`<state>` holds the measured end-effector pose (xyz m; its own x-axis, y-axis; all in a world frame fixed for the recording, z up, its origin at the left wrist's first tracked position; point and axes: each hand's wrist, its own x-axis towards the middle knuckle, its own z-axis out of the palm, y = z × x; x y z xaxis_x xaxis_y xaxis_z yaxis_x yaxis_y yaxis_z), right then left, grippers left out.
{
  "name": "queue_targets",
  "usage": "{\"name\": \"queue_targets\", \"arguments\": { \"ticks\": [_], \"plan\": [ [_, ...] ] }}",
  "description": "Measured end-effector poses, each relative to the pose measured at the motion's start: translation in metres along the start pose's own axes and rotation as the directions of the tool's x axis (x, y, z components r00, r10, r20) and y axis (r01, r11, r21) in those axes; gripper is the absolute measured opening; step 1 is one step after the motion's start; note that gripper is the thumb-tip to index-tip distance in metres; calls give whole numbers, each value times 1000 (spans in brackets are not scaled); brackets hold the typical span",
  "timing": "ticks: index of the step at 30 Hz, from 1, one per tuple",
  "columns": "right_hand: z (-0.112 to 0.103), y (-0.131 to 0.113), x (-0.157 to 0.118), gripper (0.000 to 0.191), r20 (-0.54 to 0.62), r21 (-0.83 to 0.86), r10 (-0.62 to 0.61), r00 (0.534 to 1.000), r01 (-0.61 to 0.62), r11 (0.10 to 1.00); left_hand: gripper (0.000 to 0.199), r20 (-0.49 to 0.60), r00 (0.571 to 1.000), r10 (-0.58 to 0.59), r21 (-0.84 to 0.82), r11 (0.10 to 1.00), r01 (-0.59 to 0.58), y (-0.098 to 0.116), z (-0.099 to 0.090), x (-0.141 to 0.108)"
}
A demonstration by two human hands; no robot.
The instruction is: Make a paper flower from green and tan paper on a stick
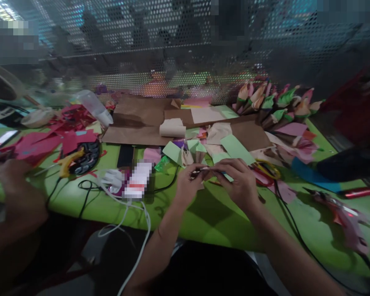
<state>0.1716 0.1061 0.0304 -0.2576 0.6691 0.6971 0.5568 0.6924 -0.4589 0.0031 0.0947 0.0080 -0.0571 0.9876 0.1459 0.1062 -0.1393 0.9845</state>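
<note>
Above the front part of the green table [234, 230], my left hand [186, 183] and my right hand [239, 181] meet fingertip to fingertip. Both are closed in a pinch on a small thing between them, too small and dim to make out. Just behind my fingers lie light green paper pieces [237, 149] and crumpled beige paper [218, 132]. Yellow-handled scissors [273, 169] rest close to the right of my right hand. A lit phone [138, 181] with a white cable lies to the left of my left hand.
A pink glue gun [342, 218] and its black cord lie at the right, near a red pen [359, 193]. Paper flowers [277, 102] stand at the back right. Brown paper [135, 119] and a plastic bottle [95, 107] lie behind. Another person's hand [15, 176] is at the left by red paper.
</note>
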Motion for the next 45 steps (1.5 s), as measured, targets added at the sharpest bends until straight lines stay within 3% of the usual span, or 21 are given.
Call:
{"name": "queue_targets", "arguments": {
  "ticks": [3, 7, 15, 20, 23, 26, 29, 31, 33, 38, 42, 45],
  "plan": [
    [-1, 1, -2, 12, 0, 87, 99, 995, -99, 991, 13, 2, 1000, 27, 17, 999, -27, -1, 1, -1],
    [-1, 6, -4, 17, 82, 249, 286, 955, -297, 922, 14, 5, 996, 94, 72, 993, -94, -1, 3, -2],
    [5, 18, -10, 21, 74, 290, 460, 885, -461, 839, 24, 87, 992, 92, 43, 994, -96, -2, 10, -4],
    [6, 18, -6, 27, 218, 323, 477, 852, -524, 788, 17, 55, 992, 116, 75, 990, -120, -6, 8, -2],
    [5, 15, 6, 28, 217, 264, 464, 859, -509, 819, 20, 27, 996, 90, 21, 996, -91, -6, 9, -2],
    [7, 14, 28, 26, 146, 197, 462, 874, -484, 853, 29, -143, 982, 124, -19, 992, -128, -4, 11, -4],
    [22, 19, 59, 29, 98, 183, 452, 887, -462, 868, 40, -375, 874, 310, 105, 950, -292, 0, 10, -6],
    [41, 24, 80, 35, 191, 184, 418, 888, -451, 874, 38, -432, 791, 433, 208, 902, -380, 2, 7, -8],
    [66, 30, 98, 42, 293, 156, 384, 875, -440, 884, 34, -404, 766, 500, 262, 865, -427, 4, 6, -10],
    [119, 37, 119, 43, 369, 56, 311, 876, -355, 933, 30, -301, 786, 540, 313, 835, -453, 7, 7, -13],
    [125, 35, 123, 26, 295, -58, 243, 924, -236, 970, 27, -293, 783, 549, 338, 826, -452, 8, 7, -15],
    [121, 26, 123, 28, 317, -132, 42, 947, 1, 991, 27, -286, 750, 597, 352, 793, -497, 9, 7, -17]
  ]
}}
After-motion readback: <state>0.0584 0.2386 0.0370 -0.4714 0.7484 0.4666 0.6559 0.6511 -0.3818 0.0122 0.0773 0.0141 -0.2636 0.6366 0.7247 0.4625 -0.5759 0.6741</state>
